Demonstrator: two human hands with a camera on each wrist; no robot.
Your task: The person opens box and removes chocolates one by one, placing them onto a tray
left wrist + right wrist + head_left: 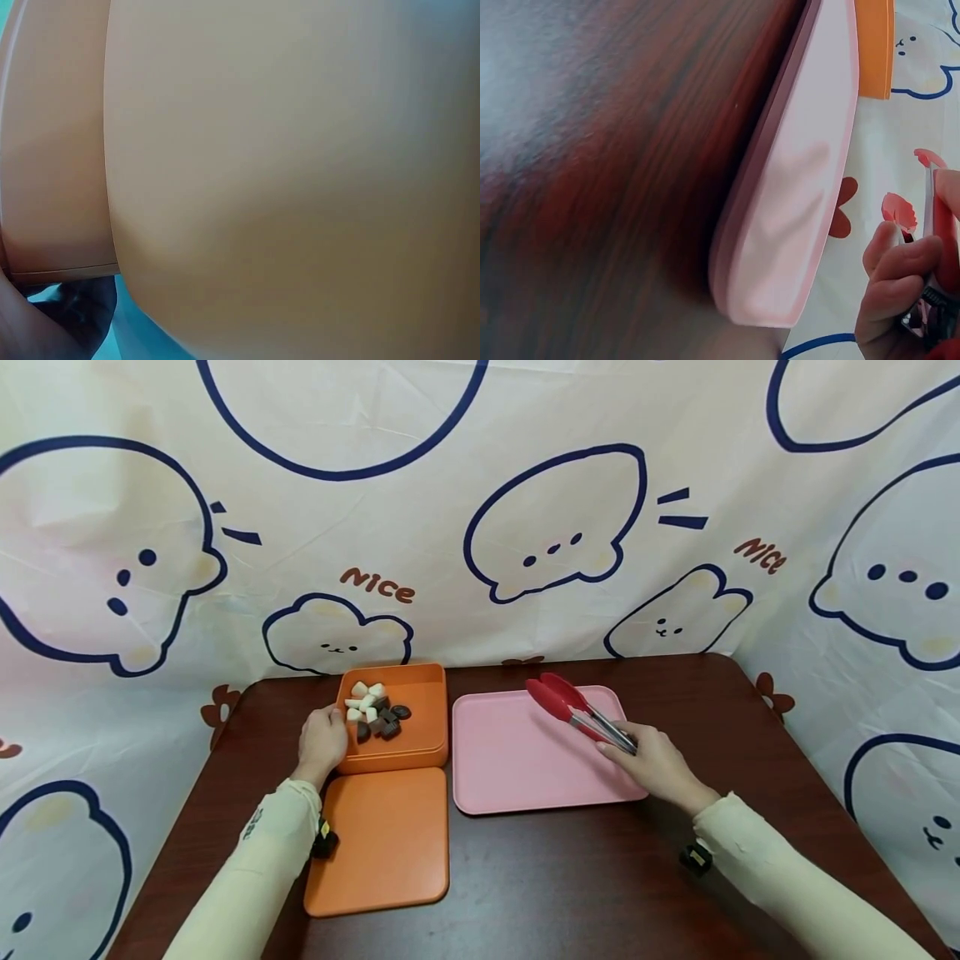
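Note:
My left hand grips the left side of an orange box, its thumb by the rim. Inside the box, white chunks and dark brown pieces lie heaped toward the left. Over a pink tray, my right hand holds metal tongs with red tips, which point up and left toward the box. Curled fingers wrap the tongs' handle in the right wrist view, and the two red tips stand apart with nothing seen between them. Part of the left hand shows low in the left wrist view.
A flat orange lid lies directly in front of the box, under the left forearm's inner side. The pink tray stands just right of the box on a dark brown table. A printed cloth hangs behind the table and along its sides.

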